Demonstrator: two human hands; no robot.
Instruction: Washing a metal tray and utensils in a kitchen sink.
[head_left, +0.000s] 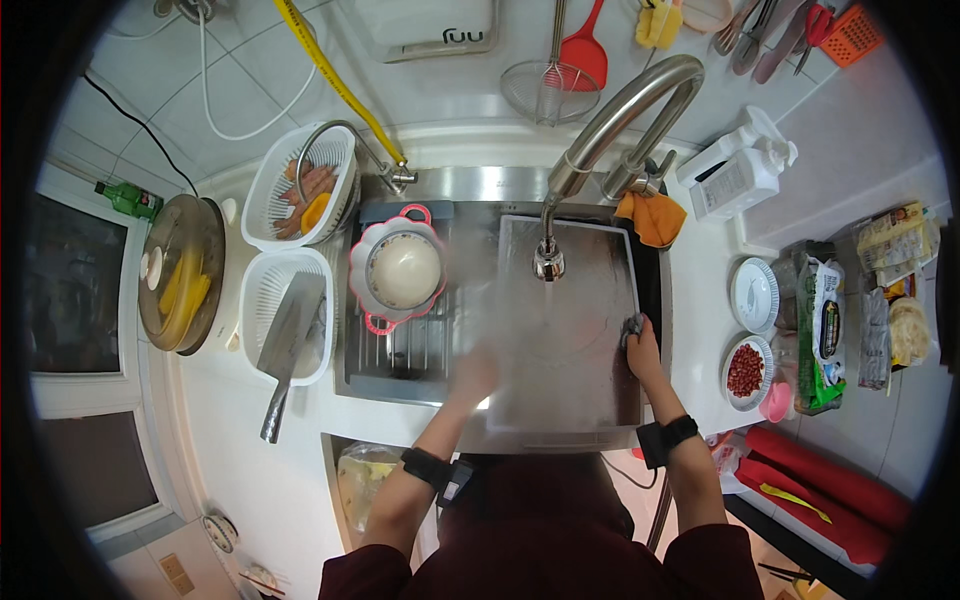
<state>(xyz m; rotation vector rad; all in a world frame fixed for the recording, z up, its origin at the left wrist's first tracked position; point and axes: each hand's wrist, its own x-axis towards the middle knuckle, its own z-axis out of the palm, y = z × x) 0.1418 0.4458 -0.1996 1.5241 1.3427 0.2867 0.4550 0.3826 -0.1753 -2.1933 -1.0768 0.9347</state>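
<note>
A large flat rectangular panel (559, 352) with a pale rim lies over the right part of the steel sink (480, 181). My right hand (643, 351) grips a crumpled grey scrubber (631, 327) against the panel's right edge. Blurred by haze, my left hand (474, 375) is at the panel's left edge; whether its fingers hold that edge is unclear. Above the panel hangs the spray head (549, 264) of the faucet (600, 120). Left of it, a scalloped red-rimmed dish (360, 262) with a smaller bowl (406, 270) inside rests over a drain rack (397, 360).
Left of the sink, a cleaver (291, 322) lies across a white basket (249, 315), its handle jutting frontward. Behind stands another basket (261, 225) holding gloves. An orange cloth (652, 219) hangs beside the faucet. White bottles (739, 184) and a bowl of red beans (745, 371) line the right.
</note>
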